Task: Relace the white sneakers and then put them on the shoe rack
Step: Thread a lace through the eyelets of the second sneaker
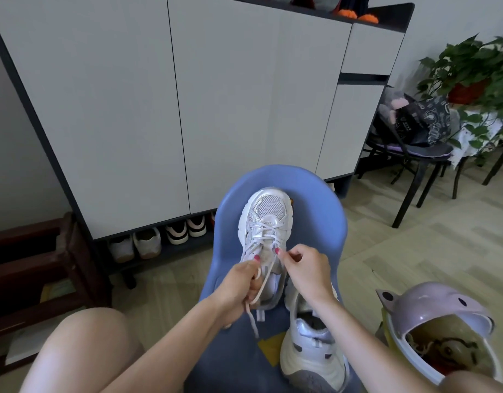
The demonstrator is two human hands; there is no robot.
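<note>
Head view looks down past a bare knee (83,350) to two forearms reaching forward over a blue chair (315,222). Nearest on the seat lies the second sneaker (312,361), toe toward the person, its opening unlaced as far as can be seen. Beside it on the right sits a lilac bin (432,321) with its lid tipped up.

Just beyond, the left hand (241,285) has its fingers curled round one end of the white lace (261,285), whose loose tip hangs below the fist. The right hand (304,268) pinches the other part of the lace between thumb and forefinger, close to the upper eyelets. Both wrists are bent slightly inward, the hands almost touching over the shoe's tongue.

The first sneaker (266,222) stands against the chair back, toe up and away, with crossings already running through the lower eyelets. The step in hand looks like threading the top rows of this shoe, so the task is likely under halfway. The next move probably calls for feeding a lace tip through an eyelet and pulling both sides even.

Farther off stands the shoe cabinet (230,95), with pairs (165,236) on its open bottom shelf.
</note>
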